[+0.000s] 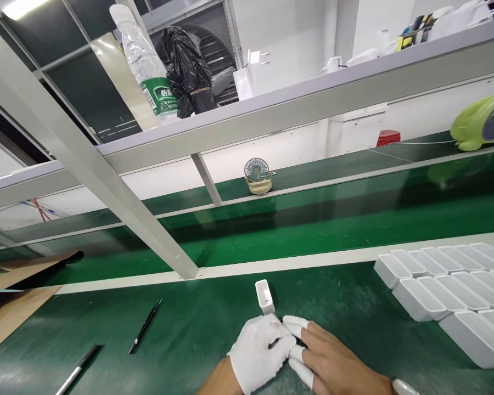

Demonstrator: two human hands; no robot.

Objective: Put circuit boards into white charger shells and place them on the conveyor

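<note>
Resting low at the near edge: both hands, pressed together on the green mat [197, 334].
Left hand: the left hand [261, 351] wears a full white glove; its fingers are curled inward toward the other hand, and whether they pinch anything is hidden, so I cannot tell.
Right hand: the right hand [333, 365] is bare except for white finger cots on the fingertips; it lies flat, fingers stretched leftward and touching the gloved knuckles. A dark sliver shows between the 2 hands, too small to name. Whether this hand grips anything cannot be told.
White adapter: a small white adapter [265, 296] stands upright on the mat just beyond the gloved fingers, very close to them; contact is unclear.
Tray: a white moulded tray [448, 285] with rows of long pockets sits to the right, well apart from the hands.
Tools: a black tweezer-like tool [145, 326] and a dark pen-like rod [79, 368] lie on the mat to the left.
Cardboard: brown cardboard [12, 310] lies at the far left edge.
Belt: a green conveyor belt [313, 219] runs behind the white rail, with a small desk fan [257, 175] beyond it.
Shelf above: a water bottle [146, 66] and a black bag [187, 71] stand on the shelf.
Far right: a lime green fan [483, 120].
</note>
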